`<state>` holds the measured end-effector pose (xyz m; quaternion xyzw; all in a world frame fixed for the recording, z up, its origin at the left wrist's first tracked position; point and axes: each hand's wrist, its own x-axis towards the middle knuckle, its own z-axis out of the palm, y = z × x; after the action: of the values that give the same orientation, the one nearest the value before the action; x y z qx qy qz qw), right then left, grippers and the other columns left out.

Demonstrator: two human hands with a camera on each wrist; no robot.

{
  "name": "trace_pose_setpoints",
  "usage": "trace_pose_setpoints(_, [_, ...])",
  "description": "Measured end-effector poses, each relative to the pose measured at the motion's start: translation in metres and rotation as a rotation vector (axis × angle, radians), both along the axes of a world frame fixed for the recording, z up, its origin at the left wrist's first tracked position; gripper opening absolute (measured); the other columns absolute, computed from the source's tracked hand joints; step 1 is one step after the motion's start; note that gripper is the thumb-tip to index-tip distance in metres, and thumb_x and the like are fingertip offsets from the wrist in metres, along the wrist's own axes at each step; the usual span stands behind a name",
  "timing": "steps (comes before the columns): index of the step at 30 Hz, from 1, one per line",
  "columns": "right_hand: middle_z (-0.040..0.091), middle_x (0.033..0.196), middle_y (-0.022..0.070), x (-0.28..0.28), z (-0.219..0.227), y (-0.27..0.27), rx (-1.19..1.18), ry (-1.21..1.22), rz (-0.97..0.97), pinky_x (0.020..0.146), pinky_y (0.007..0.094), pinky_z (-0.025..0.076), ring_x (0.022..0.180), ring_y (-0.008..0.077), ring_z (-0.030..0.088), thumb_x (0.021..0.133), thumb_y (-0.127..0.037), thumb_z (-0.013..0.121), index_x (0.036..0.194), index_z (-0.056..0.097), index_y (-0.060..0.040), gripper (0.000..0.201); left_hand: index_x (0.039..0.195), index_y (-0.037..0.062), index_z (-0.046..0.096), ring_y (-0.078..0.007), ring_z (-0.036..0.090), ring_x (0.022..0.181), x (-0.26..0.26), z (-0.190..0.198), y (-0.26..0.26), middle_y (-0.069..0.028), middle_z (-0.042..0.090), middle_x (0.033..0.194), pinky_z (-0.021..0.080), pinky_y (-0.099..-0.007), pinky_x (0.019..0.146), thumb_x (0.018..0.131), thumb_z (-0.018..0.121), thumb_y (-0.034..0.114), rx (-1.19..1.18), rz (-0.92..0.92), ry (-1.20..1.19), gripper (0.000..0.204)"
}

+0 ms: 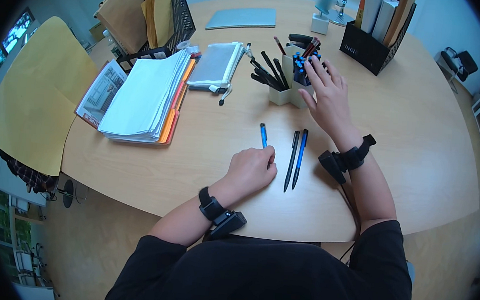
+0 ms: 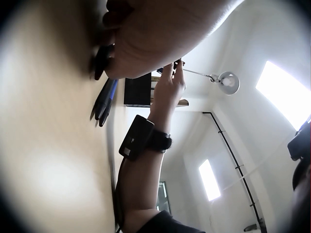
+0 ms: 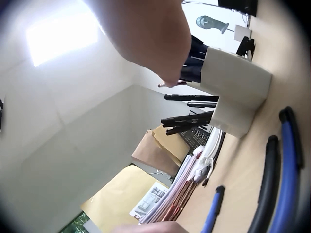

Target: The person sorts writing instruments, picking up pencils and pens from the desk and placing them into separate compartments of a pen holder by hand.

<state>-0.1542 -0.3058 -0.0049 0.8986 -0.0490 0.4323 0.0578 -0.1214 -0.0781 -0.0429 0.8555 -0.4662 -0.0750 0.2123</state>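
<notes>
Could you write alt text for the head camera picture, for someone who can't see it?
A person's right hand reaches into a white pen holder on a round wooden table, while the left hand rests by a blue pen. Two more pens lie between the hands.

I wear a black short-sleeved top and black strapped cameras on both wrists (a cable trails from the right one).
</notes>
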Motion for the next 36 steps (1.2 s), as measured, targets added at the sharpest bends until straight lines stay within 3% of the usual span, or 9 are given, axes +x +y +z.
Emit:
trace_pose_setpoints(4, [0.052, 0.133, 0.0149, -0.008, 0.022, 0.009, 0.186, -0.093, 0.159, 0.097, 0.0402, 0.040, 0.117, 0.0322, 0.052, 0.083, -0.014, 0.067, 0.128, 0.054, -0.0061, 0.048, 0.084, 0.0056, 0.060, -0.0370, 0.063, 0.066, 0.011, 0.006, 0.003, -0.0153, 0.064, 0.069, 0.050, -0.0479, 0.062, 0.081, 0.057, 0.016, -0.131, 0.034, 0.103, 0.011])
trace_pose_setpoints(8, [0.057, 0.123, 0.0169, -0.020, 0.039, 0.028, 0.321, -0.051, 0.365, 0.092, 0.0380, 0.044, 0.111, 0.0324, 0.056, 0.083, -0.010, 0.065, 0.123, 0.056, -0.0033, 0.042, 0.090, 0.0067, 0.061, -0.0199, 0.058, 0.052, 0.005, 0.017, 0.003, -0.0080, 0.063, 0.067, 0.046, -0.0328, 0.051, 0.082, 0.062, 0.012, -0.497, -0.007, 0.248, 0.010])
trace_pose_setpoints(11, [0.061, 0.118, 0.0146, -0.027, 0.047, 0.045, 0.557, 0.018, 0.466, 0.078, 0.0322, 0.050, 0.093, 0.0241, 0.063, 0.083, -0.009, 0.066, 0.120, 0.058, -0.0014, 0.039, 0.101, 0.0064, 0.059, -0.0110, 0.051, 0.048, -0.001, 0.016, 0.005, -0.0041, 0.063, 0.071, 0.042, -0.0248, 0.047, 0.082, 0.066, 0.009, -0.662, -0.037, 0.243, 0.020])
trace_pose_setpoints(13, [0.065, 0.110, 0.0096, -0.029, 0.049, 0.050, 1.043, 0.116, 0.599, 0.065, 0.0258, 0.049, 0.077, 0.0118, 0.061, 0.085, -0.009, 0.066, 0.119, 0.059, -0.0001, 0.035, 0.106, 0.0057, 0.058, -0.0103, 0.051, 0.048, -0.003, 0.012, 0.004, -0.0039, 0.064, 0.074, 0.041, -0.0243, 0.047, 0.083, 0.066, 0.008, -0.688, -0.047, 0.246, 0.025])
trace_pose_setpoints(16, [0.069, 0.096, 0.0049, -0.033, 0.057, 0.046, 1.448, 0.365, 0.785, 0.058, 0.0197, 0.045, 0.068, 0.0032, 0.054, 0.088, -0.011, 0.066, 0.118, 0.060, 0.0008, 0.033, 0.115, 0.0044, 0.054, -0.0099, 0.050, 0.047, -0.002, 0.009, 0.004, -0.0040, 0.066, 0.081, 0.041, -0.0238, 0.046, 0.083, 0.067, 0.008, -0.707, -0.068, 0.241, 0.035])
trace_pose_setpoints(20, [0.070, 0.088, 0.0059, -0.041, 0.068, 0.039, 1.447, 0.406, 0.757, 0.058, 0.0178, 0.043, 0.065, 0.0031, 0.052, 0.090, -0.008, 0.063, 0.117, 0.063, -0.0001, 0.028, 0.126, 0.0041, 0.048, -0.0099, 0.052, 0.050, -0.003, 0.011, 0.003, -0.0053, 0.066, 0.090, 0.042, -0.0246, 0.048, 0.083, 0.067, 0.009, -0.725, -0.064, 0.182, 0.047])
trace_pose_setpoints(26, [0.071, 0.085, 0.0053, -0.034, 0.059, 0.004, 0.852, -0.281, 0.436, 0.060, 0.0211, 0.046, 0.066, 0.0044, 0.057, 0.088, -0.008, 0.067, 0.114, 0.065, 0.0020, 0.028, 0.129, 0.0050, 0.049, -0.0111, 0.052, 0.053, -0.003, 0.005, 0.000, -0.0057, 0.065, 0.097, 0.044, -0.0259, 0.054, 0.085, 0.062, 0.009, -0.452, -0.140, 0.234, 0.046])
trace_pose_setpoints(31, [0.068, 0.087, 0.0107, -0.017, 0.043, -0.006, 0.478, -0.304, 0.379, 0.062, 0.0284, 0.050, 0.070, 0.0174, 0.064, 0.087, -0.002, 0.064, 0.113, 0.063, -0.0008, 0.026, 0.113, 0.0103, 0.061, -0.0259, 0.063, 0.081, -0.010, -0.001, -0.002, -0.0074, 0.061, 0.092, 0.051, -0.0367, 0.070, 0.090, 0.056, 0.015, -0.205, -0.364, 0.168, 0.025])
trace_pose_setpoints(36, [0.067, 0.088, 0.0109, -0.005, 0.027, -0.018, 0.458, -0.334, 0.369, 0.061, 0.0297, 0.050, 0.072, 0.0195, 0.065, 0.087, -0.002, 0.064, 0.115, 0.061, -0.0012, 0.029, 0.101, 0.0099, 0.064, -0.0259, 0.062, 0.077, -0.014, 0.000, -0.002, -0.0071, 0.061, 0.090, 0.050, -0.0373, 0.067, 0.089, 0.058, 0.020, -0.125, -0.309, 0.082, 0.017])
